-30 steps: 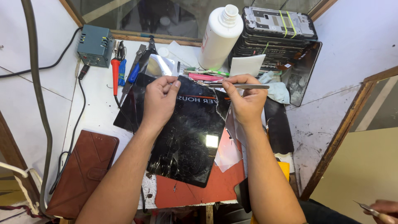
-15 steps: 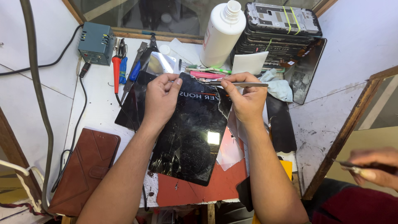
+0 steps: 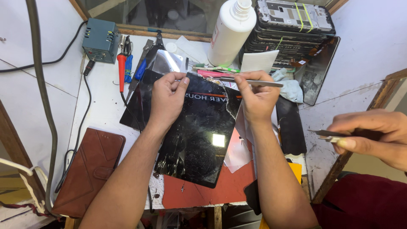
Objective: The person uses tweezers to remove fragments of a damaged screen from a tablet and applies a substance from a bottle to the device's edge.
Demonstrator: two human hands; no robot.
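My left hand (image 3: 167,99) pinches a small shiny part near the far edge of a large black glossy sheet (image 3: 199,135) that lies on the white bench (image 3: 104,108). Metal tweezers (image 3: 250,81) are gripped in my right hand (image 3: 256,95), their points reaching left toward the fingertips of my left hand. Both hands hover over the sheet's far end.
A white bottle (image 3: 231,29), a stack of phone frames (image 3: 292,25), a small grey power box (image 3: 99,40), screwdrivers (image 3: 123,68) and a brown wallet case (image 3: 91,169) surround the sheet. Another person's hand (image 3: 373,135) holds a thin tool at the right.
Another person's hand has come further into view at the right, higher and closer to the bench. My own hands have hardly moved.
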